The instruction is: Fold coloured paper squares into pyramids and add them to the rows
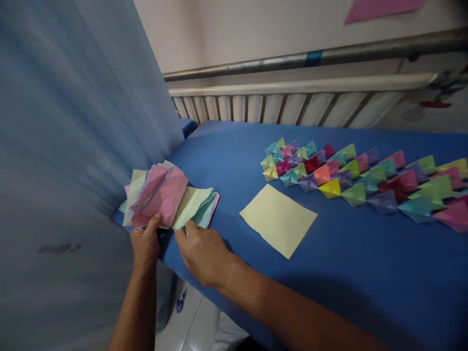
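Your left hand (145,238) is gripping pink-topped paper sheets (165,196), right hand (203,249) pinching pastel sheets (191,204); multicoloured paper boats (330,189) are standing folded, a cream rectangular sheet (280,220) lying unfolded.

Pale wall (248,29) over there, w/ white radiator (272,108), metal pipe (365,52) above it, red valve handle (435,104) far R. Lt-blue curtain (66,122) hangs L, beside blue-topped bed or table (226,151). Pale floor tiles (199,317); light's dim in here.

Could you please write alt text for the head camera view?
The left hand holds multicoloured paper sheets at the edge of a blue surface while the right hand touches some of them. A pale yellow sheet and rows of folded paper pieces lie further right.
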`<state>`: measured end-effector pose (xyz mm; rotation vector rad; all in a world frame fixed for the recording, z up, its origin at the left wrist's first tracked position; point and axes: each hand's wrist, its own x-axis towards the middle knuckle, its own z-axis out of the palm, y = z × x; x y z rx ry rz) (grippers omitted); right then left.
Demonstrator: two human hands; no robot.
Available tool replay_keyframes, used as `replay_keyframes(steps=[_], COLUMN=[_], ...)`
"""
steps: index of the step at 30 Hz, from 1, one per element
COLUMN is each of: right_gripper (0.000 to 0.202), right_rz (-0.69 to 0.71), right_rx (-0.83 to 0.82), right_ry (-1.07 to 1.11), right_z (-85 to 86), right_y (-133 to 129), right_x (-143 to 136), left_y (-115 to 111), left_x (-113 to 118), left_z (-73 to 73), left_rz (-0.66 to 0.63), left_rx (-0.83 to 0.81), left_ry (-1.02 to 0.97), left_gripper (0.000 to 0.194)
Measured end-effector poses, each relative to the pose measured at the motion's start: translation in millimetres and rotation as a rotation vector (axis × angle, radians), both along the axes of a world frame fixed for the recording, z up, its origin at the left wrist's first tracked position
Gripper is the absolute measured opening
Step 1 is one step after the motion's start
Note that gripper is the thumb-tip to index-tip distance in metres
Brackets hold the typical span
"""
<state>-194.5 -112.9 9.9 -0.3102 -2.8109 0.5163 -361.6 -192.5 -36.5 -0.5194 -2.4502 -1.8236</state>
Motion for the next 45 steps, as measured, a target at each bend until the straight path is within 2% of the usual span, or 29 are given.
replay_keyframes(steps=[7,10,12,14,17,19,22,28,33,36,41,43,45], right_gripper=[0.013,0.014,0.012,0.015,0.035,0.040,0.036,0.025,0.025,0.030,0.037,0.037,0.036], right_rz=[0.020,-0.005,-0.101,-0.233,-0.394,-0.430,-0.388,-0.428,-0.474,-0.471,-0.432,-0.441,-0.449], right_rx=[-0.044,-0.159,-0.411,-0.804,-1.367,-1.595,-1.748,-1.777,-1.616,-1.475,-1.333,-1.320,-1.326], right_ry=[-0.025,0.122,0.280,0.378,0.401,0.429,0.489,0.508,0.564,0.568,0.520,0.502,0.496], right_z=[6.7,8.0,6.4,3.7,-1.5,-5.3,-10.1,-18.2,-30.2,-35.9,-40.2,-41.3,-42.0], right_y=[2,5,11,20,35,44,52,55,55,56,59,59,60], right_x=[2,0,-4,-9,-13,-12,-9,-11,-17,-18,-15,-15,-15], left_y=[-2,-3,-4,-5,-6,-7,-4,1,-13,-9,23,34,40], left_x=[-2,1,3,4,5,5,6,6,6,12,27,27,24], left_z=[-2.4,-2.2,-2.0,-1.7,-0.2,1.8,5.7,14.4,35.8,52.4,67.1,69.0,71.9], left_rz=[0.017,0.018,0.000,-0.041,-0.121,-0.176,-0.304,-0.570,-0.765,-0.749,-0.676,-0.629,-0.594], left_rx=[0.011,0.013,0.002,-0.022,-0.073,-0.112,-0.206,-0.412,-0.562,-0.626,-0.746,-0.751,-0.720], left_ry=[-0.033,-0.017,0.010,0.040,0.080,0.091,0.179,0.389,0.323,0.312,0.402,0.382,0.279], left_gripper=[0.036,0.036,0.032,0.028,0.027,0.028,0.032,0.050,0.084,0.090,0.098,0.093,0.084])
